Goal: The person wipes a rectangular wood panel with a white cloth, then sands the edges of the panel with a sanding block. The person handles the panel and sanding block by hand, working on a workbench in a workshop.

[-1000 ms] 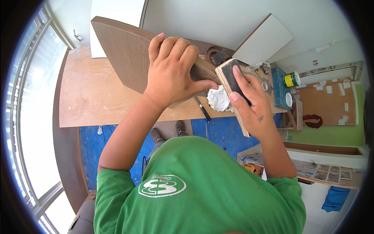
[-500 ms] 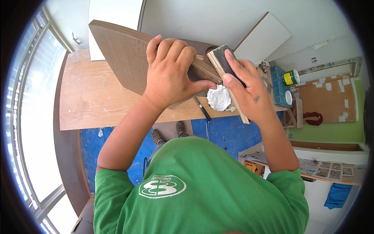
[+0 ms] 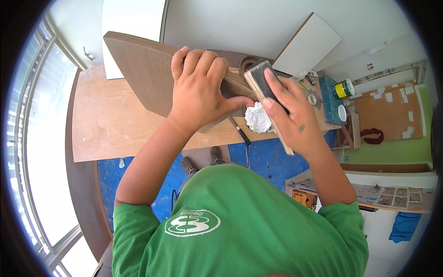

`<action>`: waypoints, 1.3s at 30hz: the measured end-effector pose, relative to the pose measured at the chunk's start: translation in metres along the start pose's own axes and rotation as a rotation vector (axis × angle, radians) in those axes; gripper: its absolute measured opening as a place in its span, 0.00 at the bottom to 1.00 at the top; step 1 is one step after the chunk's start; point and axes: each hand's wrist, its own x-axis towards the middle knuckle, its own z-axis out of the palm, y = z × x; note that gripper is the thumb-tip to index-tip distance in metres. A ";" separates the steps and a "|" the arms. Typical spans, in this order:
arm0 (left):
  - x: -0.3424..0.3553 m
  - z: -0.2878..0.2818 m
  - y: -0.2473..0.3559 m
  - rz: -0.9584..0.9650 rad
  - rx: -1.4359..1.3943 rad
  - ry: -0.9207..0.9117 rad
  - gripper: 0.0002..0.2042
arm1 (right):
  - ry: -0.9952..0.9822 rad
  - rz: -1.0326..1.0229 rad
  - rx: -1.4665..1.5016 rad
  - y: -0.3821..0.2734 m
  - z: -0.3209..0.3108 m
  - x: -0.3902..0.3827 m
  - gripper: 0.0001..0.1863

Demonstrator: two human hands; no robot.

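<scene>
My left hand (image 3: pixel 199 87) grips a brown wood-grain board (image 3: pixel 140 74) over its upper edge, fingers wrapped on top and thumb along the near side. The board stands tilted on edge above the workbench (image 3: pixel 106 124). In my right hand (image 3: pixel 295 113) is a sanding block (image 3: pixel 262 78), a wooden block with a dark face; my thumb and fingers clamp it. It lies against the board's right end, at the narrow edge. Below that end rest a crumpled white cloth or paper (image 3: pixel 258 117) and a putty knife with a black handle (image 3: pixel 242 134).
A brown roll (image 3: pixel 249 63) lies behind the board. White panels (image 3: pixel 308 44) lean on the wall. To the right are a teal case (image 3: pixel 329 99), a green-yellow tub (image 3: pixel 344 88) and a roll of tape (image 3: pixel 312 99). Blue sheeting (image 3: pixel 267 161) covers the floor.
The sanding block has shifted slightly down and left along the board's edge with my right hand. My left hand keeps its hold; the whole view has dipped a little.
</scene>
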 end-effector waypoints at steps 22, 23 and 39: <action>0.011 -0.020 0.024 -0.112 0.102 -0.169 0.27 | 0.148 0.278 0.469 0.051 -0.001 -0.001 0.29; 0.013 -0.018 0.030 -0.105 0.103 -0.161 0.25 | 0.173 0.264 0.495 0.051 0.000 -0.004 0.29; 0.006 0.005 0.054 -0.006 0.035 -0.084 0.11 | 0.204 0.161 0.485 0.052 0.001 -0.036 0.29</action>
